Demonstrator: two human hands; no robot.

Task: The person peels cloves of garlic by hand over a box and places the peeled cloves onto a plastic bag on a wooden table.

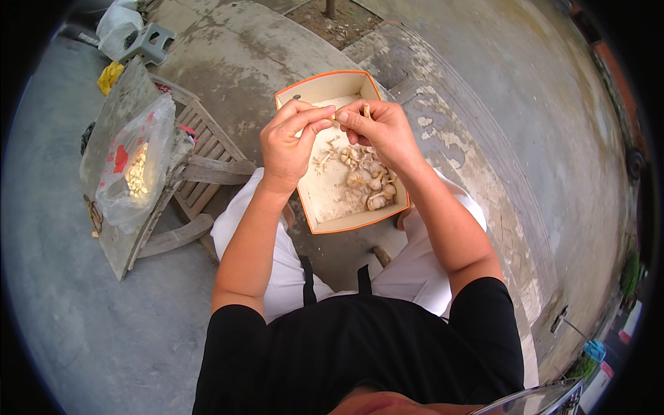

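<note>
Above an orange-rimmed box [324, 220], my left hand [288, 142] and my right hand [386, 129] meet at the fingertips. Between them is a small garlic clove [332, 118], pinched by my left thumb and forefinger and by my right thumb. A dry garlic stem [367, 110] pokes up between my right fingers; whatever it joins in that palm is hidden. Several whole garlic bulbs [376, 201] with stalks lie in the box's right side. Loose dry stalks [324, 158] and bits of skin are scattered on its pale floor.
To the left stands a worn wooden table [122, 254] bearing a clear plastic bag [111, 199] of peeled garlic cloves [137, 174] and scissors [95, 215]. Beneath it is a slatted wooden chair [207, 140]. A grey plastic stool [150, 44] and a yellow bag [109, 78] are beyond.
</note>
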